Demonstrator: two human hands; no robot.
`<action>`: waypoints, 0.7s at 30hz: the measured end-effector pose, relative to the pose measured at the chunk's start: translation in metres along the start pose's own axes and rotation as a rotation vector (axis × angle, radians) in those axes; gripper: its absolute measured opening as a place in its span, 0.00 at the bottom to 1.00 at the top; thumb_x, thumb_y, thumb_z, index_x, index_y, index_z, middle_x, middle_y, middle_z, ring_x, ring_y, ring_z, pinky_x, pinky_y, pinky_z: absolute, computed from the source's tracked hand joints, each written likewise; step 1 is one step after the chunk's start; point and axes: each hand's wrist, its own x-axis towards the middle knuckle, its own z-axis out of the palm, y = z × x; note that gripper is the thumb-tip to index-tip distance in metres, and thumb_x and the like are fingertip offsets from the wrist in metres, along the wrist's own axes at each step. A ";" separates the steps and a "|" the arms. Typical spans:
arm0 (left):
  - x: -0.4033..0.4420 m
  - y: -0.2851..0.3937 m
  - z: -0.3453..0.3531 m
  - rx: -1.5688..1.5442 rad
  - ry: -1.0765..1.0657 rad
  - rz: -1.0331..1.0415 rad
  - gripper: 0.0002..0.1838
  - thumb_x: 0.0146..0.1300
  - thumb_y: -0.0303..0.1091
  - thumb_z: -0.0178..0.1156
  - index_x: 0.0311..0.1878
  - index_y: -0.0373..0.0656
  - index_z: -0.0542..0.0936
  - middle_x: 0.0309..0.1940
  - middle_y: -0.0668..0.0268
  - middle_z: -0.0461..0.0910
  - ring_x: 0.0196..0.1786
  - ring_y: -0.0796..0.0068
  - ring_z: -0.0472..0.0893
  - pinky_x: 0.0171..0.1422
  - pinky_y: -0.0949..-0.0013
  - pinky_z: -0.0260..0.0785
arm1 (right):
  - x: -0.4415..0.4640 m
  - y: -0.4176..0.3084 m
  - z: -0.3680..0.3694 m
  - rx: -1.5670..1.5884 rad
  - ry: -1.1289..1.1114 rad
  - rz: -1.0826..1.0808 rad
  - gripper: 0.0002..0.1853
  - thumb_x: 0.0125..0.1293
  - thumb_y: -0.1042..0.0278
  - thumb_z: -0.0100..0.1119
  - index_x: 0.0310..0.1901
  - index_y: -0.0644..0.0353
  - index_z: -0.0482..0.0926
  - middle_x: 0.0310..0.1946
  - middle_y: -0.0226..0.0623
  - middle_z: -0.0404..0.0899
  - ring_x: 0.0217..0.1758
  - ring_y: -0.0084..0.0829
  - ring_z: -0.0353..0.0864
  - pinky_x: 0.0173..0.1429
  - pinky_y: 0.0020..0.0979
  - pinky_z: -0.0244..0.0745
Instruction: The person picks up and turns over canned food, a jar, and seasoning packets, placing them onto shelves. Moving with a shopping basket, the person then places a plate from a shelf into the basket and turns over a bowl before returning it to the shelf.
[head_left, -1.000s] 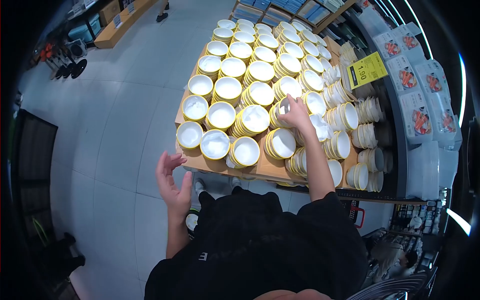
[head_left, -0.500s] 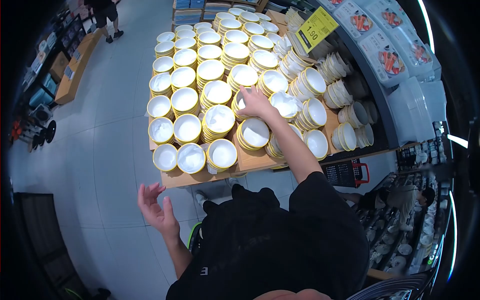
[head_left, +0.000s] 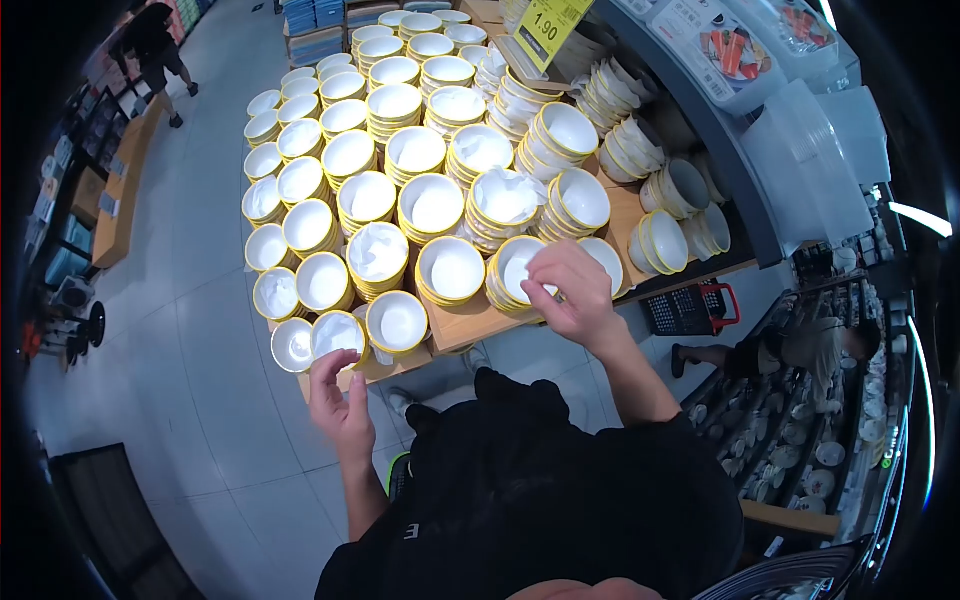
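Observation:
Stacks of white bowls with yellow rims (head_left: 431, 204) fill a wooden table (head_left: 470, 326); crumpled white paper (head_left: 507, 195) lies in some of them. My right hand (head_left: 575, 297) is over the near edge, in front of a bowl stack (head_left: 517, 268), its fingers curled together; whatever they may hold is too small to make out. Near the table's front left corner, my left hand (head_left: 343, 402) has its thumb and fingers apart and holds nothing. It is just in front of a paper-lined bowl (head_left: 338, 337).
A yellow price sign (head_left: 549, 27) stands at the back right, beside clear plastic boxes (head_left: 722, 55). A red-handled black basket (head_left: 690, 309) is at the right, near a person (head_left: 815, 350) by shelves. Another person (head_left: 157, 45) is at the far left.
My right hand has come away from the bowl stacks toward me, and its fingers have curled together. The view has shifted, so the table sits further left. My left hand stays apart-fingered.

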 end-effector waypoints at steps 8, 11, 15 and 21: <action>-0.043 0.012 0.116 0.107 0.067 0.118 0.06 0.59 0.17 0.57 0.40 0.33 0.77 0.32 0.61 0.78 0.35 0.73 0.77 0.41 0.74 0.68 | -0.088 0.002 -0.030 0.725 -0.117 -0.216 0.20 0.47 0.86 0.57 0.14 0.58 0.56 0.11 0.31 0.56 0.10 0.33 0.56 0.16 0.34 0.46; -0.076 0.007 0.173 0.035 0.321 0.085 0.03 0.60 0.18 0.58 0.37 0.33 0.78 0.29 0.62 0.78 0.31 0.76 0.76 0.37 0.76 0.66 | -0.131 0.017 -0.035 1.009 -0.305 -0.252 0.20 0.50 0.86 0.57 0.14 0.58 0.56 0.11 0.32 0.57 0.10 0.33 0.55 0.16 0.34 0.46; -0.131 -0.023 0.251 -0.006 0.605 0.094 0.02 0.62 0.21 0.59 0.38 0.35 0.78 0.28 0.65 0.77 0.29 0.81 0.74 0.33 0.76 0.65 | -0.172 0.046 -0.052 1.098 -0.615 -0.335 0.19 0.50 0.82 0.64 0.14 0.59 0.62 0.13 0.34 0.60 0.12 0.34 0.59 0.17 0.33 0.52; -0.221 -0.070 0.319 0.004 0.842 -0.061 0.05 0.64 0.24 0.57 0.42 0.36 0.76 0.27 0.69 0.75 0.29 0.81 0.72 0.35 0.76 0.65 | -0.229 0.077 -0.071 0.980 -0.964 -0.112 0.09 0.56 0.81 0.63 0.24 0.64 0.71 0.20 0.39 0.73 0.19 0.34 0.72 0.24 0.30 0.64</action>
